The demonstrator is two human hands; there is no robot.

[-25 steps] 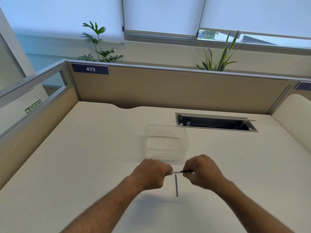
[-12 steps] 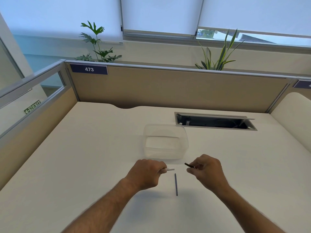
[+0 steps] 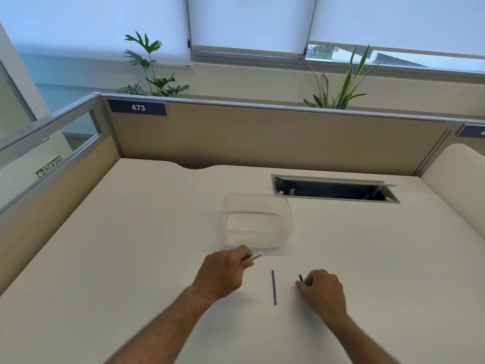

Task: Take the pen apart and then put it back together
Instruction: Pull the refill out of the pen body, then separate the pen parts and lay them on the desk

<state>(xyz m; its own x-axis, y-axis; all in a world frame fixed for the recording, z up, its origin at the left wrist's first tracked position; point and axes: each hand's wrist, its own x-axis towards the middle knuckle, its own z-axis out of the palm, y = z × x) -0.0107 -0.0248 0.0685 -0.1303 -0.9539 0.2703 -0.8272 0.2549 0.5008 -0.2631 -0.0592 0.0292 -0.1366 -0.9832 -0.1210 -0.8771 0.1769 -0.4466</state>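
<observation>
1. left hand (image 3: 223,275): fingers curled round the white pen barrel (image 3: 255,256), whose open end sticks out past the thumb toward the clear box (image 3: 258,219) just beyond it.
2. right hand (image 3: 324,290): low over the desk (image 3: 131,258), fingertips pinching a small dark pen piece (image 3: 300,278); which part it is cannot be told at this size.
3. thin dark refill (image 3: 274,287): lies loose on the desk between the two hands, touching neither, pointing away from the person.
4. the hands are well apart, each clamped on its own piece, so the pen appears to be in three parts.
5. handling, as a judgement: every piece is light and stiff; the barrel is smooth and may slip or roll, so it is best held round its middle.
6. the refill looks slender enough to bend or roll off; take it near one end with finger and thumb.
7. the small piece is easily dropped and best set down near the refill.
</observation>
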